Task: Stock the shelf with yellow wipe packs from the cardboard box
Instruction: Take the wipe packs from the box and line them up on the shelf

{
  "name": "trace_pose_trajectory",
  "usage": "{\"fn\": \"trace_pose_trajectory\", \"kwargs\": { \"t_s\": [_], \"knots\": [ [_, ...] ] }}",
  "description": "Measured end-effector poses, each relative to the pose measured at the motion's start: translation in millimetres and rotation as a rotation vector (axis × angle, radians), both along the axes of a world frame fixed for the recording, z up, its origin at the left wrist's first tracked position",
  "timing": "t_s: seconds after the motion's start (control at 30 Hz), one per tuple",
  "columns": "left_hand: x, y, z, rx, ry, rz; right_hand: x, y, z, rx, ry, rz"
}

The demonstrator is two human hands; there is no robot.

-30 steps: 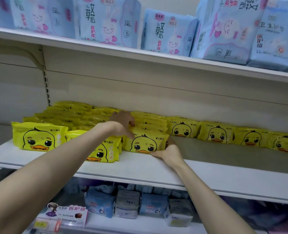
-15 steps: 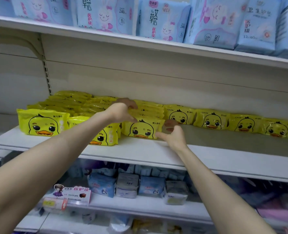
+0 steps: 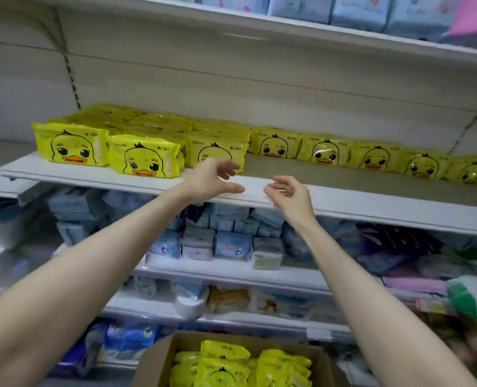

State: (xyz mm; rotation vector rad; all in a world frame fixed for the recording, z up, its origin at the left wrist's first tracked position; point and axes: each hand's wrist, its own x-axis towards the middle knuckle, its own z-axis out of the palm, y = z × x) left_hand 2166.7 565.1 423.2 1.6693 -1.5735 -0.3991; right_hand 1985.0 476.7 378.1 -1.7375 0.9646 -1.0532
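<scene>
Yellow wipe packs with a duck face point(image 3: 145, 156) stand in rows on the white shelf point(image 3: 371, 210), deep at the left and a single row point(image 3: 371, 157) toward the right. My left hand point(image 3: 212, 178) hovers at the shelf's front edge, fingers loosely spread, just in front of the third front pack point(image 3: 216, 150). My right hand point(image 3: 290, 195) hangs beside it, fingers relaxed and empty. Neither hand touches a pack. Below, the open cardboard box point(image 3: 164, 358) holds more yellow packs point(image 3: 223, 364).
An upper shelf point(image 3: 315, 29) carries blue packs. Lower shelves point(image 3: 231, 270) hold blue, white and mixed packages; green and pink bags point(image 3: 466, 297) lie at the right. Bare shelf board lies in front of the single row at the right.
Both hands have let go of the front pack and drawn back from the shelf toward me. The view has tipped downward, bringing the cardboard box into sight.
</scene>
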Motion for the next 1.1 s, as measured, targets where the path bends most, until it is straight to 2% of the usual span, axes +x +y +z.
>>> {"fn": "trace_pose_trajectory", "kwargs": {
  "t_s": [0.1, 0.27, 0.6, 0.9, 1.1],
  "knots": [
    [-23, 15, -25, 0.006, 0.080, 0.006, -25, 11, -20, 0.047, -0.031, 0.001],
    [-54, 32, -83, 0.125, 0.194, 0.023, -64, 30, -60, 0.145, 0.014, 0.041],
    [-111, 59, -210, 0.349, 0.467, 0.065, -124, 64, -182, 0.376, 0.122, 0.005],
    [-158, 83, -327, 0.674, 0.563, 0.119, -174, 102, -288, 0.628, 0.244, -0.048],
    [-187, 99, -398, 0.830, 0.693, 0.185, -204, 121, -340, 0.740, 0.358, -0.076]
  ]
}}
